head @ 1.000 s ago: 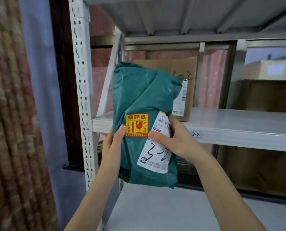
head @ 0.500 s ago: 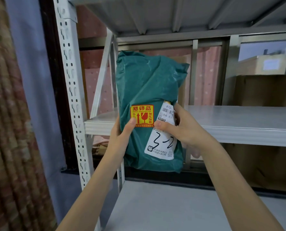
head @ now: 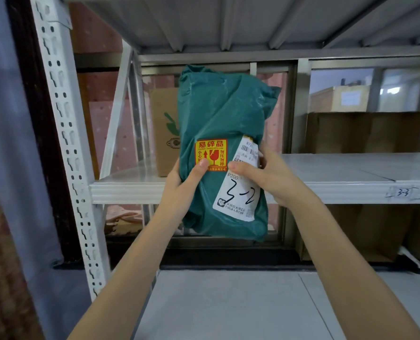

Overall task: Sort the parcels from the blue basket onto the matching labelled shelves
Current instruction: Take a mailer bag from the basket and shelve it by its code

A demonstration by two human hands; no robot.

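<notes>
Two hands hold one parcel (head: 225, 153) upright in front of the middle shelf (head: 326, 173). I log the parcel as a soft teal plastic mailer, glossy and creased, its top gathered into loose folds and its lower end rounded and bulging. The left hand (head: 179, 185) grasps its left edge, thumb lying flat on the front just under a square yellow-and-red fragile sticker (head: 211, 155). The right hand (head: 265, 177) clasps the right edge, thumb pressed across a white paper label (head: 238, 192) with "3-2" handwritten in black marker. The parcel hangs in the air, clear of the shelf board.

The shelf is smooth pale-grey sheet metal with a ribbed front lip, carried by a white perforated steel upright (head: 64, 143). A small tag (head: 403, 192) on the lip at right reads "3-3". A plain brown cardboard box (head: 166, 133) with a green leaf print stands on the shelf behind the parcel, partly hidden. Flat corrugated cardboard (head: 366, 131) leans at the back right. A lower shelf board (head: 228, 303) lies matte grey beneath my forearms.
</notes>
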